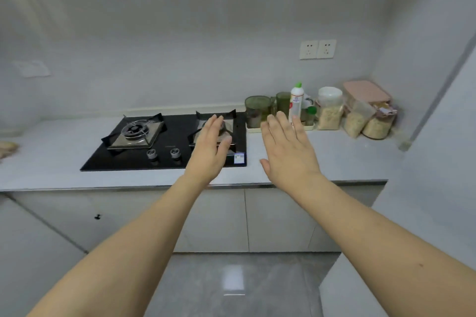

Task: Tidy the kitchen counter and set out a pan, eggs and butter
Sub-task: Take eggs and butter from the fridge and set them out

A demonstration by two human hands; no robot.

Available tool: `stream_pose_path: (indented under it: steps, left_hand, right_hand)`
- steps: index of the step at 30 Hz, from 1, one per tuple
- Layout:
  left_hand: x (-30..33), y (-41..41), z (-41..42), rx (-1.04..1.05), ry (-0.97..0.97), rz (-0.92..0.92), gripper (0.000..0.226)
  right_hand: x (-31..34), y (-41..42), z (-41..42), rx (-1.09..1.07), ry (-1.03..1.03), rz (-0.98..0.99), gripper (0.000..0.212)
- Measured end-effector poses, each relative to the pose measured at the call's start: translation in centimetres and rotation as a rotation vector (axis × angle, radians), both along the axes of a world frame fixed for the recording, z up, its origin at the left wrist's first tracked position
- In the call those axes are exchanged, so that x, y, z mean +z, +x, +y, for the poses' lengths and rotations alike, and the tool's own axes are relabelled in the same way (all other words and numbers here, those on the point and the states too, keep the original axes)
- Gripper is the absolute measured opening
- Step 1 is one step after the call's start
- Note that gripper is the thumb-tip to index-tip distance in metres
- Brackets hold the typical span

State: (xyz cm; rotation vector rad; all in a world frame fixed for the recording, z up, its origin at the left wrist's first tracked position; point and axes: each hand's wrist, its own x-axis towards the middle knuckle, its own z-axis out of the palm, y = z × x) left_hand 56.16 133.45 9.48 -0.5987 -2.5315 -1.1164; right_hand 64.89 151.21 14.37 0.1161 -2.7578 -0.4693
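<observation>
A pale grey kitchen counter (pixel 347 159) runs across the view with a black two-burner gas hob (pixel 164 144) set into it. My left hand (pixel 210 152) is stretched out flat in front of the hob's right burner, fingers extended and holding nothing. My right hand (pixel 288 150) is held flat over the counter just right of the hob, fingers apart and empty. No pan, eggs or butter are in view.
At the back right stand green-tinted cups (pixel 257 110) on a tray, a white bottle with a green cap (pixel 296 101), jars and bags of grain (pixel 329 113) and a pink-lidded box (pixel 365 92). Wall sockets (pixel 318 49) sit above. Something pale lies at the far left edge (pixel 7 149). Cabinet doors (pixel 213 219) are below.
</observation>
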Motion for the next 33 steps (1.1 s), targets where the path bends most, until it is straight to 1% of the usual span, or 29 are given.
stream_pose_path:
  steps: [7, 11, 13, 19, 22, 27, 33]
  left_hand:
    - [-0.4, -0.4, -14.3, 0.166, -0.062, -0.016, 0.054]
    - [0.0, -0.5, -23.7, 0.326, -0.067, -0.041, 0.052]
    - [0.1, -0.7, -26.3, 0.349, -0.075, -0.026, 0.052]
    - [0.1, -0.5, -38.5, 0.496, -0.071, -0.042, 0.053]
    - [0.4, -0.1, -43.7, 0.544, -0.051, -0.039, 0.053]
    - [0.6, 0.9, -50.8, 0.627, -0.057, -0.052, 0.053]
    - [0.4, 0.2, -56.3, 0.69, -0.05, -0.082, 0.053]
  right_hand:
    - [-0.2, -4.5, -11.9, 0.199, -0.047, -0.044, 0.077]
    - [-0.2, -7.2, -20.4, 0.337, -0.078, -0.045, 0.075]
    - [-0.3, -7.8, -22.8, 0.365, -0.07, -0.057, 0.074]
    - [-0.7, -10.7, -35.0, 0.522, -0.08, -0.06, 0.075]
    - [-0.5, -11.8, -40.3, 0.567, -0.07, -0.037, 0.076]
    - [-0.5, -13.1, -47.4, 0.676, -0.11, -0.06, 0.073]
    - [-1.2, -16.0, -53.2, 0.736, -0.121, -0.117, 0.07]
